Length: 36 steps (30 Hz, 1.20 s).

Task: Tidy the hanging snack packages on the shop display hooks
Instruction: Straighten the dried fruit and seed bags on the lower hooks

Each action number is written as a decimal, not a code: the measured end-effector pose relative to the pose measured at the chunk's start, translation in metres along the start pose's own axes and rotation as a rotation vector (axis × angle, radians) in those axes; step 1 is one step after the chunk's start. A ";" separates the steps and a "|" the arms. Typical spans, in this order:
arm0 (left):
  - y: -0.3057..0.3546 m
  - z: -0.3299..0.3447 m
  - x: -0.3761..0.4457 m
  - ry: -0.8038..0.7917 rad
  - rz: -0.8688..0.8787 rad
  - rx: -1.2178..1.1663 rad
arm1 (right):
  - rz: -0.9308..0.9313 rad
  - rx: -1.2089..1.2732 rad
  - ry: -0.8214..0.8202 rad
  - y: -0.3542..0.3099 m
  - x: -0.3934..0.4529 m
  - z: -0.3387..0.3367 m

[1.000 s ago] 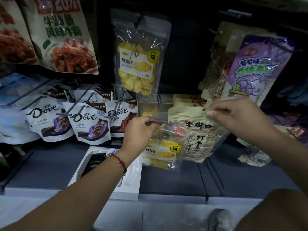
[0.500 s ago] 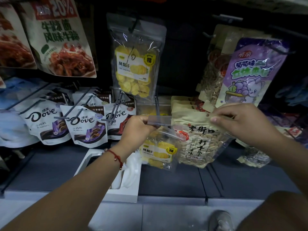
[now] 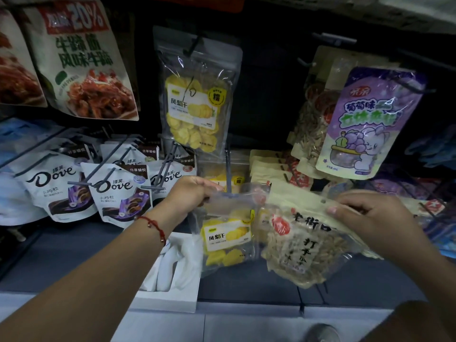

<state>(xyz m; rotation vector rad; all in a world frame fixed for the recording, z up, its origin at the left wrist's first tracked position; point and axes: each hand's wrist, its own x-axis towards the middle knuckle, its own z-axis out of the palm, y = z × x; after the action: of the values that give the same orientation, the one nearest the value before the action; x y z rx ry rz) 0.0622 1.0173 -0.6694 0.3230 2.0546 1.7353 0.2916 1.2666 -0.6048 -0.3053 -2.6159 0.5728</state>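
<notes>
My left hand (image 3: 191, 193) pinches the top edge of a clear bag of yellow dried pineapple (image 3: 228, 238), which hangs in front of a dark display hook (image 3: 228, 174). To its right, my right hand (image 3: 370, 218) pinches the top edge of a beige bag of sunflower seeds (image 3: 303, 248), held tilted and overlapping the pineapple bag's right side. A row of like beige seed bags (image 3: 266, 166) hangs behind them. Another pineapple bag (image 3: 195, 99) hangs on the hook above.
Dove chocolate pouches (image 3: 118, 191) hang on hooks at the left. A purple grape candy bag (image 3: 370, 119) hangs upper right, meat snack bags (image 3: 81, 62) upper left. A white open box (image 3: 170, 299) sits on the grey shelf (image 3: 246, 285) below my left forearm.
Both hands have lifted their bags slightly and drawn them closer to me; the seed bag now tilts more and overlaps the pineapple bag.
</notes>
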 end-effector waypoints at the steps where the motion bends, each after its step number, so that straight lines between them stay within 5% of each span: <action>1: -0.001 0.001 0.003 0.011 0.019 -0.002 | 0.014 0.024 -0.007 0.004 -0.003 0.002; 8: -0.002 0.007 0.018 0.148 0.188 0.210 | 0.005 0.110 -0.073 0.015 -0.020 0.013; 14: 0.000 -0.004 0.014 0.114 0.204 0.273 | 0.053 0.182 -0.143 0.021 -0.031 0.021; 21: 0.013 -0.008 -0.042 0.299 0.283 0.239 | 0.054 0.248 -0.168 0.016 -0.037 0.021; 26: 0.011 0.016 -0.101 0.143 0.401 0.329 | 0.121 0.348 -0.187 0.005 -0.040 0.019; 31: 0.005 0.035 -0.124 0.010 0.695 0.767 | 0.152 0.423 -0.229 -0.005 -0.041 0.019; 36: 0.006 0.063 -0.132 -0.063 0.770 0.956 | 0.089 0.430 -0.286 -0.014 -0.040 0.024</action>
<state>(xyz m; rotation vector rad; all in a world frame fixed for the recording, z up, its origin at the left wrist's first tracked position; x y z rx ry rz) 0.2068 1.0157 -0.6484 1.5826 2.7755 0.8381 0.3138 1.2337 -0.6330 -0.2131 -2.6589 1.2648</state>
